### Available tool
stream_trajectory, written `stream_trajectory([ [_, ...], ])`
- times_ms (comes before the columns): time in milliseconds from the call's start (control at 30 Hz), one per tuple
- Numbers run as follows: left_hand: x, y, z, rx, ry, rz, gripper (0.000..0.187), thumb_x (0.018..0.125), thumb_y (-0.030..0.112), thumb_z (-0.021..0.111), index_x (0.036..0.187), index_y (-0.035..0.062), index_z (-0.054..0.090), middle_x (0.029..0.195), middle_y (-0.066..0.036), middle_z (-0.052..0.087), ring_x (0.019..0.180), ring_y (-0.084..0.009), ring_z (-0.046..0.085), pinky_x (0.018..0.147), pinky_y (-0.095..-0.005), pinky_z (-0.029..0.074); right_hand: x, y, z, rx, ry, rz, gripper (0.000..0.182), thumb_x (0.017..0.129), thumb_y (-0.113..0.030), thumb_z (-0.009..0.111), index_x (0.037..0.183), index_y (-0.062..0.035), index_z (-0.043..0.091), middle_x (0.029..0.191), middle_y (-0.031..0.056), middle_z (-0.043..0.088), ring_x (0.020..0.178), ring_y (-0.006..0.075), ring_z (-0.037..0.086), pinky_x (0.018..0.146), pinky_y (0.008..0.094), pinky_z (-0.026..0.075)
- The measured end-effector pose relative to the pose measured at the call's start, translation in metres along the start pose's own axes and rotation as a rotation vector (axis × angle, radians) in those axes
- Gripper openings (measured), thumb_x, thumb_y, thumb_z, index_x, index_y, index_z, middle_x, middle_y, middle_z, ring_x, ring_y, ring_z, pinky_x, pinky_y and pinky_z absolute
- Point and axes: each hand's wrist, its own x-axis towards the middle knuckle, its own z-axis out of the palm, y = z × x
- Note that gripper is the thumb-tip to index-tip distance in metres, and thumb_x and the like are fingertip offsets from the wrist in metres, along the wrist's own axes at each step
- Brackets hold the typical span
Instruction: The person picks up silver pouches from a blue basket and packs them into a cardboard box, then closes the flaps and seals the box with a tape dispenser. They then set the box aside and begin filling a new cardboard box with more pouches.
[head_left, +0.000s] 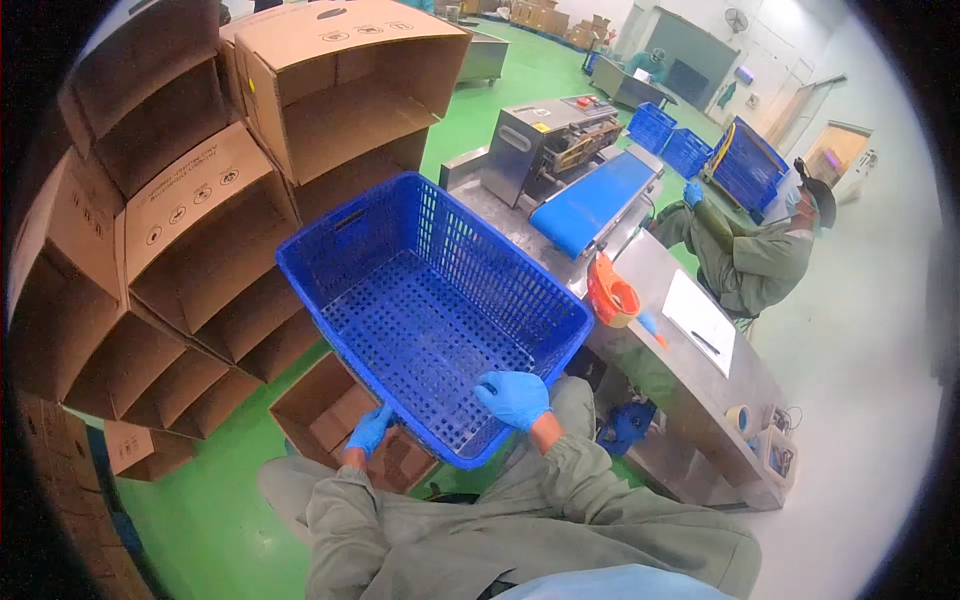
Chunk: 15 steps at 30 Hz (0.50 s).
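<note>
A blue plastic crate [450, 285] with slatted walls and a perforated floor sits tilted in front of me, with nothing in it. My left hand [370, 430], in a blue glove, is closed at the crate's near left edge; its fingertips are partly hidden there. Over the near right rim reaches my right hand [512, 398], also blue-gloved, with fingers curled inside the crate. What those fingers hold, if anything, is hidden. Below the crate, by my left hand, an open cardboard box [322, 405] stands on the floor.
Stacked open cardboard boxes [205, 215] rise on the left. To the right, a steel table [690, 375] carries a machine with a blue conveyor belt [598, 200], an orange tape dispenser [612, 292], and paper [698, 322] with a pen. A seated co-worker [750, 255] is beyond, near blue crates [686, 152].
</note>
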Motion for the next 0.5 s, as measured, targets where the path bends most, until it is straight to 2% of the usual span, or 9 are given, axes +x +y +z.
stream_trajectory([
  [67, 0.009, -0.013, -0.001, 0.054, 0.005, -0.005, 0.070, 0.096, 0.057, 0.043, 0.122, -0.0059, 0.059, 0.112, -0.015, 0.066, 0.099, -0.0256, 0.061, 0.093, -0.0376, 0.046, 0.001, 0.001, 0.002, 0.020, 0.011, -0.019, 0.037, 0.088, -0.045, 0.050, 0.104, -0.0182, 0.071, 0.095, 0.0120, 0.070, 0.087, 0.0320, 0.067, 0.077, 0.0433, 0.052],
  [200, 0.002, 0.002, -0.001, 0.027, -0.022, -0.043, 0.071, 0.096, 0.057, 0.043, 0.125, -0.0065, 0.057, 0.115, -0.017, 0.065, 0.103, -0.0270, 0.061, 0.094, -0.0379, 0.046, 0.001, 0.003, 0.004, 0.022, 0.038, -0.041, 0.035, 0.088, -0.042, 0.049, 0.100, -0.0184, 0.072, 0.091, 0.0131, 0.070, 0.084, 0.0332, 0.068, 0.075, 0.0460, 0.052],
  [267, 0.002, 0.000, 0.000, 0.015, 0.000, -0.008, 0.072, 0.095, 0.059, 0.042, 0.123, -0.0064, 0.058, 0.115, -0.018, 0.065, 0.105, -0.0287, 0.061, 0.095, -0.0383, 0.045, 0.001, 0.001, 0.001, 0.007, 0.000, -0.018, 0.037, 0.088, -0.045, 0.050, 0.105, -0.0196, 0.071, 0.095, 0.0123, 0.070, 0.087, 0.0321, 0.067, 0.077, 0.0431, 0.052],
  [500, -0.006, 0.009, -0.001, 0.116, 0.012, 0.006, 0.078, 0.092, 0.064, 0.041, 0.117, -0.0064, 0.062, 0.115, -0.022, 0.065, 0.107, -0.0335, 0.061, 0.097, -0.0399, 0.044, 0.002, -0.001, 0.002, -0.042, -0.008, -0.012, 0.036, 0.088, -0.044, 0.050, 0.107, -0.0205, 0.071, 0.096, 0.0120, 0.070, 0.087, 0.0329, 0.067, 0.078, 0.0436, 0.052],
])
